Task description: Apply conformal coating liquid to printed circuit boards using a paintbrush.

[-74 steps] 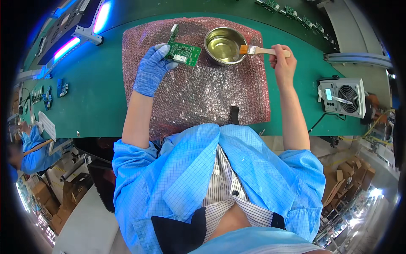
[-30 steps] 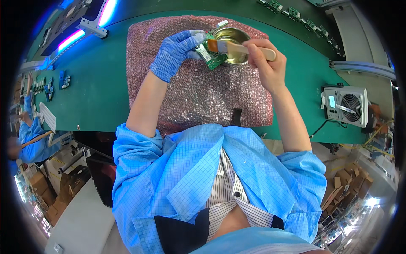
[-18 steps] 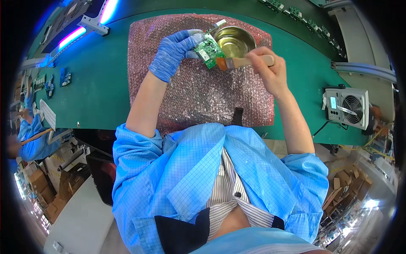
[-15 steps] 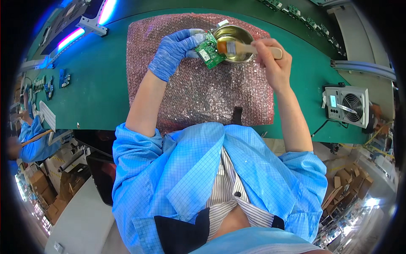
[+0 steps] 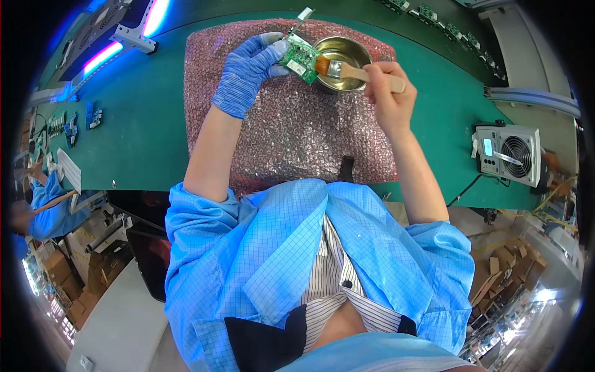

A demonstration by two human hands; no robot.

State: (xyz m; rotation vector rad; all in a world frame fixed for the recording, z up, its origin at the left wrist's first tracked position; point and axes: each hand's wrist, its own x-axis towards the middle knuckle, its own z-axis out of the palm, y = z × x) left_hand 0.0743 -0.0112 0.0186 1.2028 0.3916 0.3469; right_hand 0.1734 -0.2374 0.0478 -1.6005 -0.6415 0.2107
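My left hand [image 5: 251, 71], in a blue glove with pale fingertips, grips a green circuit board [image 5: 301, 61] by its left side. A small white piece [image 5: 304, 15] sticks up beyond the board's far edge. In my bare right hand [image 5: 392, 99] is a flat paintbrush [image 5: 353, 73] with a wooden handle and orange-brown bristles. Its bristle tip meets the board's right edge, as far as I can see. Under the brush stands a round metal bowl [image 5: 343, 45], partly covered by the brush and board.
Pink bubble wrap [image 5: 291, 136] lies on the green table [image 5: 142, 142]. On the right stands a boxy white fan unit [image 5: 508, 154]. Blue boards [image 5: 93, 115] rest at the left, green boards [image 5: 427, 13] along the far right. A co-worker's blue sleeve [image 5: 56, 204] shows far left.
The board has moved slightly left and away from the bowl and is turned, so the white piece now stands out beyond it. My right hand and the brush have shifted left and a little nearer.
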